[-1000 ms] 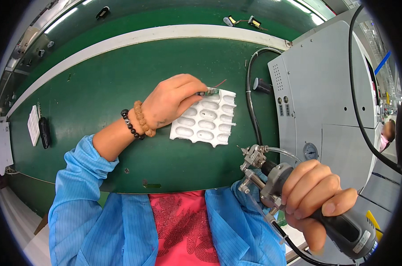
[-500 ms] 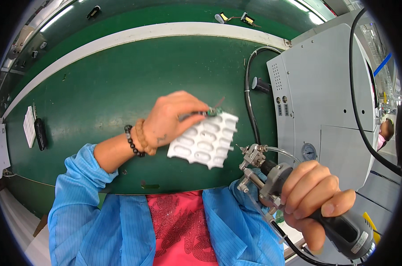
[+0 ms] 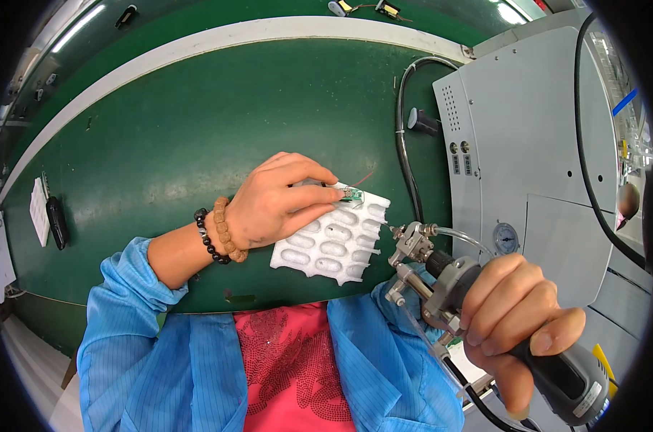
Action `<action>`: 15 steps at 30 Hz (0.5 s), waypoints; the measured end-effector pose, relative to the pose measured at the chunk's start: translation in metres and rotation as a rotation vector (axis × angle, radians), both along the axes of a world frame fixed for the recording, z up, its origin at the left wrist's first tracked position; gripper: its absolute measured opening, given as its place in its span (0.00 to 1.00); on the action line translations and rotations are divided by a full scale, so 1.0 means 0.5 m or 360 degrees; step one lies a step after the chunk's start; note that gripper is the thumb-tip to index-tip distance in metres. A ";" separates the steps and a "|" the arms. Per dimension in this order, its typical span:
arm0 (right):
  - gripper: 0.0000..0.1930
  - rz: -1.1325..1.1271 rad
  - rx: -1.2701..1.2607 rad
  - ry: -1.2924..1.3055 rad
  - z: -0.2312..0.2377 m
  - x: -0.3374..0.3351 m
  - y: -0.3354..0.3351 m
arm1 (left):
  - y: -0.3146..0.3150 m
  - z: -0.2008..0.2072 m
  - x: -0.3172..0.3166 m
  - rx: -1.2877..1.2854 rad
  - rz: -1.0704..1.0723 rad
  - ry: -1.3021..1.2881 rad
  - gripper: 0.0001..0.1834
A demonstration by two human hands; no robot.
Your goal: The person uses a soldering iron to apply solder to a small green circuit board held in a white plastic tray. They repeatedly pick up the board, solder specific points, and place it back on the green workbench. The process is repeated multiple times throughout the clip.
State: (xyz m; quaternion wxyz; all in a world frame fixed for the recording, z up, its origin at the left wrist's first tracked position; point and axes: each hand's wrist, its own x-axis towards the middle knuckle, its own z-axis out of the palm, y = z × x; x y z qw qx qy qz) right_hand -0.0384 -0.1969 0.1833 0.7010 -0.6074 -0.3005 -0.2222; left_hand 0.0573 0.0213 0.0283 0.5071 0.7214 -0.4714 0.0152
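Note:
Between the thumb and fingers of my left hand (image 3: 269, 198) is a small green circuit board (image 3: 353, 195) with a thin reddish wire sticking out. The fingers hide its left part. It rests on or just above the far edge of a white moulded tray (image 3: 313, 266) with rows of oval hollows; I cannot tell whether it touches. My right hand (image 3: 517, 306) is wrapped round a grey and black handheld power tool (image 3: 567, 381), with a metal head and clear tubing. The tool's thin tip points left, just off the tray's right edge.
A grey machine cabinet (image 3: 520, 129) with a round gauge (image 3: 505, 237) stands at the right. A black hose (image 3: 404, 144) runs beside it, near a dark cylinder (image 3: 423, 122). At the far left lie a white tray (image 3: 38, 212) and a black, pen-like object (image 3: 56, 222).
The circuit board has tipped flatter, so more of its face and wire shows. My left fingers have spread along it. The right hand keeps its grip on the tool, almost still.

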 end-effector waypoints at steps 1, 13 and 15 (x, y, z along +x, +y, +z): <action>0.21 -0.0013 -0.0040 -0.0012 -0.003 0.002 -0.001 | 0.002 -0.002 -0.001 0.0000 0.0003 0.0016 0.13; 0.18 -0.0154 -0.0037 0.0287 0.003 0.002 0.028 | 0.020 0.161 0.020 -0.0528 -0.0060 0.0002 0.14; 0.17 -0.0237 -0.0202 0.0371 -0.002 0.008 0.028 | 0.031 0.189 0.013 -0.0572 -0.0080 0.0057 0.14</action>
